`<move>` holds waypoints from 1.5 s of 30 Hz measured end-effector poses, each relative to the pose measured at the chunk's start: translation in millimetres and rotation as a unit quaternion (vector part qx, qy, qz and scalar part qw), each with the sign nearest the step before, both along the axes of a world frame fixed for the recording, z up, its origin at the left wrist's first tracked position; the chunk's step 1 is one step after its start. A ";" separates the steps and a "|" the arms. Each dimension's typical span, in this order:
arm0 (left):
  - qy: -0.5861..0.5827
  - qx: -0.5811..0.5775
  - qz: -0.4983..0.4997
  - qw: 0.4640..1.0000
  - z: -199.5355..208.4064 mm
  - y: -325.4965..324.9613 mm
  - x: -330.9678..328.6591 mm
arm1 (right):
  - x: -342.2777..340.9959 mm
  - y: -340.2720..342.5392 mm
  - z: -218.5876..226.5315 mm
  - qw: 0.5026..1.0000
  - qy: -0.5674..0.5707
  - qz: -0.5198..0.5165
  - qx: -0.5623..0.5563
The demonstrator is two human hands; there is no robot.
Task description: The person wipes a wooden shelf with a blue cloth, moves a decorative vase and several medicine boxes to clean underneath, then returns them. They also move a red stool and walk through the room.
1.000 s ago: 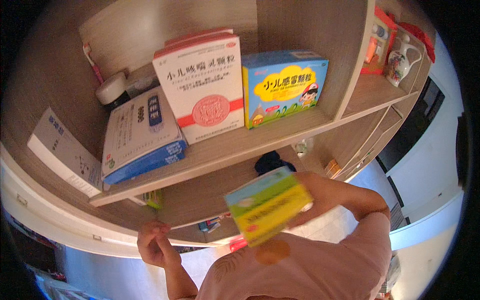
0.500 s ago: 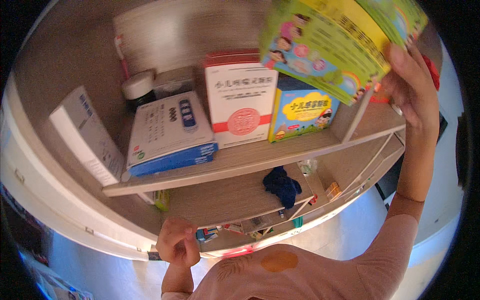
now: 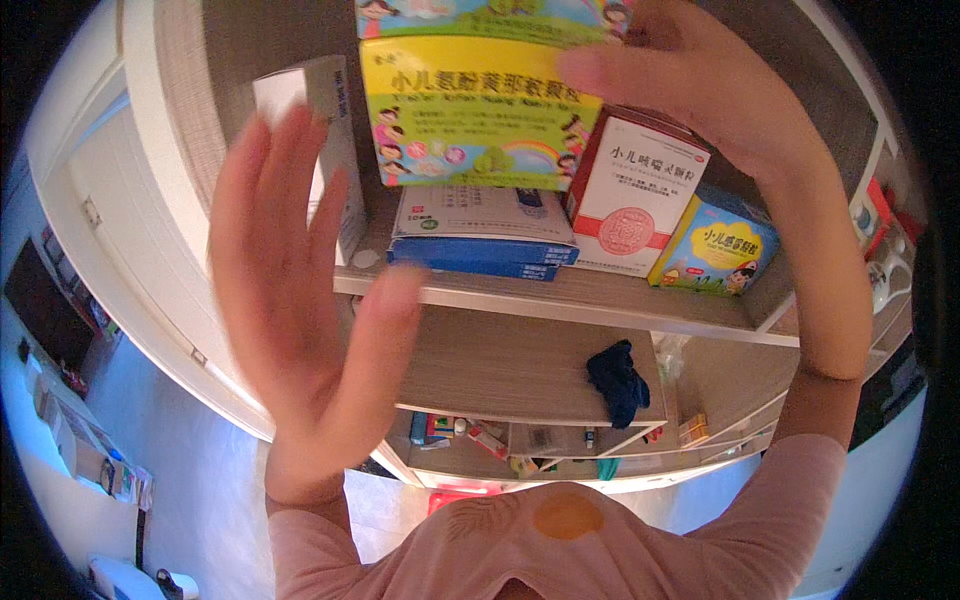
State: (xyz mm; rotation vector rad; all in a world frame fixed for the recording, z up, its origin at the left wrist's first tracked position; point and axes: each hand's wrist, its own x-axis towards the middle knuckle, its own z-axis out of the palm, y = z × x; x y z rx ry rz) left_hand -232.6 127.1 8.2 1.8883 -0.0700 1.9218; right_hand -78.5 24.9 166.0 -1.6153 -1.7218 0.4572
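From my remote seat, the nearest thing I see is a pink shirt [image 3: 440, 555] along the lower edge of the frame. Left of centre, the left hand [image 3: 300, 300] is raised and slightly blurred, its fingers spread and the thumb standing well off them; it holds nothing. At the upper right of centre, the right hand [image 3: 680, 85] has its thumb clamped on the front of a yellow-and-green box [image 3: 480, 110]; I cannot make out its other fingers. That box is at the top centre. Beyond, on the upper shelf [image 3: 590, 283], I see a tall white carton [image 3: 340, 110] behind the left fingertips, white-and-blue boxes [image 3: 480, 248] lying flat, an upright white-and-red box [image 3: 630, 200] and a blue-and-yellow box [image 3: 715, 245]. On the lower shelf [image 3: 500, 360], right of centre, lies a dark blue cloth [image 3: 620, 385].
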 end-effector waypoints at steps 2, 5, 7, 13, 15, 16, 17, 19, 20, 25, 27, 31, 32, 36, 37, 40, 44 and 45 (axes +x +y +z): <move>0.014 0.040 -0.002 0.999 23.8 6.3 11.2 | -1.4 0.3 1.2 1.000 0.015 0.027 -0.006; -0.003 -0.011 -0.043 0.999 39.7 18.8 34.5 | 5.0 4.9 -4.5 0.996 0.034 0.080 0.005; 0.043 -0.102 -0.019 0.994 49.8 13.8 35.3 | 8.8 4.9 0.7 0.997 -0.014 0.076 -0.001; -0.034 -0.168 -0.165 0.971 54.2 21.3 47.0 | 22.9 10.0 21.4 0.987 -0.135 0.061 -0.061; -0.014 -0.176 -0.206 0.963 53.5 29.9 49.0 | 20.4 8.3 22.6 0.980 -0.185 0.025 -0.074; -0.006 -0.188 -0.216 0.958 51.3 33.4 51.0 | 20.1 9.3 19.3 0.972 -0.225 0.011 -0.065; 0.002 -0.200 -0.228 0.953 49.2 36.6 53.9 | 17.0 5.8 10.8 0.955 -0.297 -0.006 -0.021; 0.025 -0.221 -0.222 0.950 45.0 42.3 57.7 | 20.7 2.7 1.5 0.941 -0.330 -0.033 0.071; 0.041 -0.229 -0.204 0.951 42.7 45.3 58.5 | 28.2 -0.3 -1.4 0.948 -0.290 -0.045 0.119; 0.087 -0.259 -0.193 0.943 30.5 60.6 55.8 | 49.7 -16.4 -55.6 0.848 -0.317 -0.040 0.423; 0.092 -0.252 -0.194 0.944 28.1 59.2 55.2 | 49.6 -54.5 -73.1 0.910 -0.249 -0.035 0.329; 0.175 -0.220 -0.074 0.957 42.8 22.5 74.3 | 52.8 -116.6 -95.8 0.942 -0.321 0.020 0.098; 0.212 -0.210 -0.116 0.947 41.2 41.4 67.5 | 49.2 -123.3 -102.4 0.934 -0.347 0.074 0.045; 0.307 -0.204 -0.286 0.885 45.9 67.8 33.3 | 51.3 -89.6 -175.7 0.934 -0.268 0.221 -0.088; 0.288 -0.225 -0.163 0.916 42.7 64.7 43.8 | 48.3 -83.7 -188.5 0.930 -0.274 0.214 -0.120; 0.295 -0.188 -0.166 0.922 43.0 52.7 42.9 | 48.7 -67.3 -228.8 0.928 -0.254 0.215 -0.167; 0.252 -0.067 -0.069 0.963 28.6 27.3 27.2 | 30.9 -7.8 -253.1 0.935 -0.149 0.170 -0.273; 0.229 -0.042 -0.051 0.971 20.5 23.2 22.2 | 25.0 12.1 -259.5 0.941 -0.092 0.132 -0.297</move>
